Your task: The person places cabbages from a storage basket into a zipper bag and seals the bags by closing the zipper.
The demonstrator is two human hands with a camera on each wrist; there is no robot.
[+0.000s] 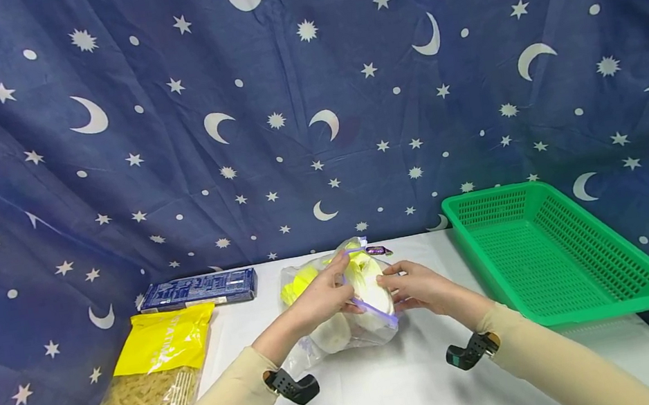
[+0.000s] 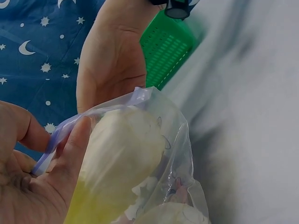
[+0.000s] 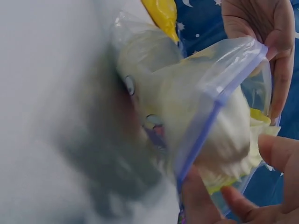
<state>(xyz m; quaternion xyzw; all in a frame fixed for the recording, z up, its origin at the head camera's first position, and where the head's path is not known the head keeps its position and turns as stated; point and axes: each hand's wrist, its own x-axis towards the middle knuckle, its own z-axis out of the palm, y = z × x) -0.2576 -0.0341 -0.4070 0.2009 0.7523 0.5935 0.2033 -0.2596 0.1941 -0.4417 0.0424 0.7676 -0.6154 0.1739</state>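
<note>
A clear zip bag (image 1: 350,314) with pale and yellow items inside is held at mid-table (image 1: 416,392) by both hands. Its purple zip strip is pinched by the left hand (image 1: 322,297), thumb and fingers curled on the bag's left side; in the left wrist view the strip runs between thumb and fingers (image 2: 70,154). The strip's right side is pinched by the right hand (image 1: 415,287), fingertips closed on it. A pale rounded item (image 3: 205,116) is seen pressed against the bag's mouth. A green basket (image 1: 622,298) is set to the right, well apart. A pasta bag (image 1: 150,382) and a blue box (image 1: 199,290) are laid to the left.
</note>
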